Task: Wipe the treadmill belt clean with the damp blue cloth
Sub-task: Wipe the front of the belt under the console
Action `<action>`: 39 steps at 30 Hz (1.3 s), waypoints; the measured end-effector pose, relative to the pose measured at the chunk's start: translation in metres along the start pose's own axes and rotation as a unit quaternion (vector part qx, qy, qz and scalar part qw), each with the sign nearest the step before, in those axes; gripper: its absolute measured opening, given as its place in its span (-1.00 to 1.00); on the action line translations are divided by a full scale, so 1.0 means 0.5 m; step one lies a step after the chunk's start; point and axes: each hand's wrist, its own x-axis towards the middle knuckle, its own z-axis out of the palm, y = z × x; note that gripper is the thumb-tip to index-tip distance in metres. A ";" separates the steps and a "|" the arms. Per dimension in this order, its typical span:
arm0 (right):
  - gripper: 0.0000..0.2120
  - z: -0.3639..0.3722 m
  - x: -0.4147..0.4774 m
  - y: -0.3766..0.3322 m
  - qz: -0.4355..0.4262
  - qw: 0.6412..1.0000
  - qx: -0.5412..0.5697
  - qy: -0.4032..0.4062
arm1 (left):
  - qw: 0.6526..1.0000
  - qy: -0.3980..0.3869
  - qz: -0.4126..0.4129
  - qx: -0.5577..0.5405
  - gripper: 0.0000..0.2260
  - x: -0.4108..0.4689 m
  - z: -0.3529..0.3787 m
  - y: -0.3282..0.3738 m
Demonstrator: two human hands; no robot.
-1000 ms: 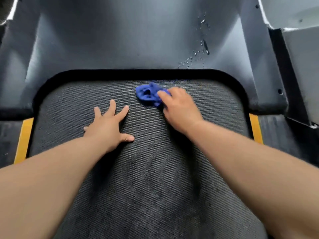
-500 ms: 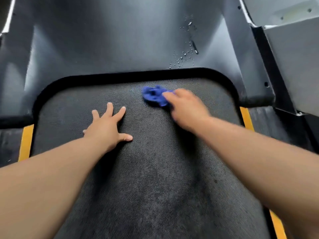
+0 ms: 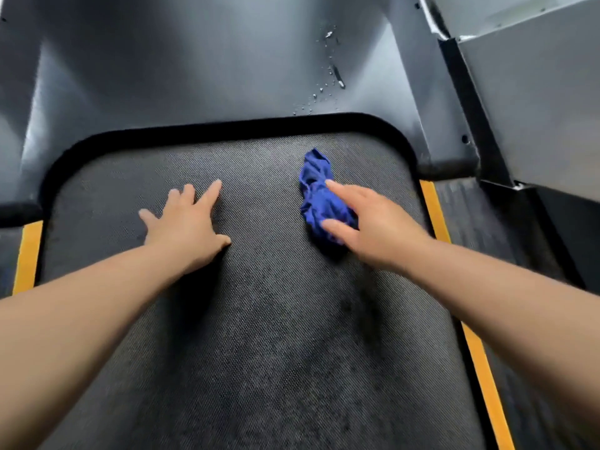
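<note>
**Damp cloth meets the head of a treadmill belt**

The dark treadmill belt (image 3: 259,352) fills the lower frame, blotchy in patches. At centre left, the left hand (image 3: 185,222) lies flat with fingers spread, holding nothing. At centre right, the right hand (image 3: 373,228) presses the bunched blue cloth (image 3: 316,190) onto the belt, fingers straight, not curled round it. Firm, overlapping passes toward the yellow stripe (image 3: 480,368) would likely clean best. Beyond, water droplets (image 3: 331,69) fleck the grey motor cover (image 3: 194,76).

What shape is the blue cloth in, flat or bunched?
Bunched up: the blue cloth is a crumpled wad of folds on the treadmill belt, under the right hand.
</note>
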 end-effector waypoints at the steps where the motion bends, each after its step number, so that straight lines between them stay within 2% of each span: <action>1: -0.45 -0.013 -0.026 0.021 0.016 1.000 0.015 0.015 | 0.998 0.037 0.042 -0.019 -0.22 -0.005 -0.004 0.029; 3: -0.58 -0.019 -0.076 0.056 0.062 0.996 0.012 0.056 | 0.985 0.069 0.110 -0.115 -0.24 -0.011 -0.014 0.113; 4: -0.63 -0.015 -0.092 0.070 0.080 0.994 0.012 0.071 | 0.979 0.063 0.119 -0.152 -0.23 -0.014 -0.017 0.164; 7: -0.70 -0.001 -0.101 0.078 0.101 0.992 0.044 0.065 | 0.979 0.033 0.063 -0.190 -0.15 -0.008 -0.018 0.292; 9: -0.72 -0.002 -0.087 0.073 0.104 0.990 0.073 0.065 | 0.979 0.012 0.001 -0.205 -0.19 -0.003 -0.017 0.331; 11: -0.73 -0.007 -0.068 0.073 0.127 0.980 0.130 0.077 | 0.973 -0.003 -0.023 -0.229 -0.44 0.000 -0.017 0.333; 13: -0.75 -0.016 -0.056 0.067 0.177 0.951 0.248 0.062 | 0.953 -0.012 -0.004 -0.303 -0.79 -0.010 -0.026 0.315; 14: -0.75 -0.023 -0.054 0.059 0.207 0.917 0.339 0.034 | 0.930 -0.025 0.008 -0.368 -0.86 -0.018 -0.032 0.306; 15: -0.76 -0.032 -0.051 0.050 0.232 0.869 0.436 -0.008 | 0.889 -0.044 0.011 -0.456 -0.87 -0.029 -0.042 0.297; 17: -0.84 -0.052 -0.048 0.035 0.258 0.773 0.572 -0.095 | 0.779 -0.111 -0.008 -0.617 -0.79 -0.044 -0.058 0.275; 18: -0.87 -0.059 -0.048 0.031 0.244 0.750 0.602 -0.123 | 0.722 -0.155 -0.012 -0.674 -0.75 -0.051 -0.068 0.267; 20: -0.90 -0.063 -0.045 0.025 0.194 0.749 0.620 -0.129 | 0.643 -0.223 -0.007 -0.732 -0.83 -0.064 -0.092 0.257; 21: -0.84 -0.063 -0.043 0.019 0.169 0.766 0.610 -0.113 | 0.626 -0.242 -0.004 -0.741 -0.86 -0.071 -0.105 0.253; 22: -0.80 -0.063 -0.042 0.015 0.148 0.783 0.598 -0.090 | 0.614 -0.250 -0.009 -0.749 -0.80 -0.076 -0.117 0.252; 23: -0.80 -0.064 -0.043 0.011 0.127 0.791 0.594 -0.072 | 0.617 -0.250 -0.009 -0.746 -0.66 -0.077 -0.123 0.251; 24: -0.84 -0.065 -0.043 0.008 0.110 0.791 0.598 -0.068 | 0.634 -0.251 -0.009 -0.731 -0.56 -0.079 -0.128 0.253; 25: -0.86 -0.066 -0.043 0.005 0.099 0.784 0.609 -0.077 | 0.665 -0.256 -0.001 -0.701 -0.57 -0.080 -0.129 0.257; 28: -0.76 -0.079 -0.040 0.000 0.117 0.767 0.624 -0.097 | 0.727 -0.233 -0.009 -0.646 -0.91 -0.079 -0.129 0.259; 29: -0.74 -0.084 -0.039 0.003 0.137 0.752 0.638 -0.093 | 0.732 -0.209 -0.020 -0.648 -0.90 -0.076 -0.129 0.259; 32: -0.77 -0.094 -0.043 0.026 0.189 0.682 0.699 -0.101 | 0.700 -0.172 -0.040 -0.691 -0.83 -0.078 -0.145 0.268; 36: -0.72 -0.091 -0.066 0.043 0.187 0.615 0.751 -0.153 | 0.673 -0.174 -0.057 -0.717 -0.82 -0.079 -0.154 0.274; 39: -0.43 -0.084 -0.060 0.055 0.189 0.588 0.768 -0.170 | 0.677 -0.201 -0.069 -0.705 -0.87 -0.070 -0.153 0.263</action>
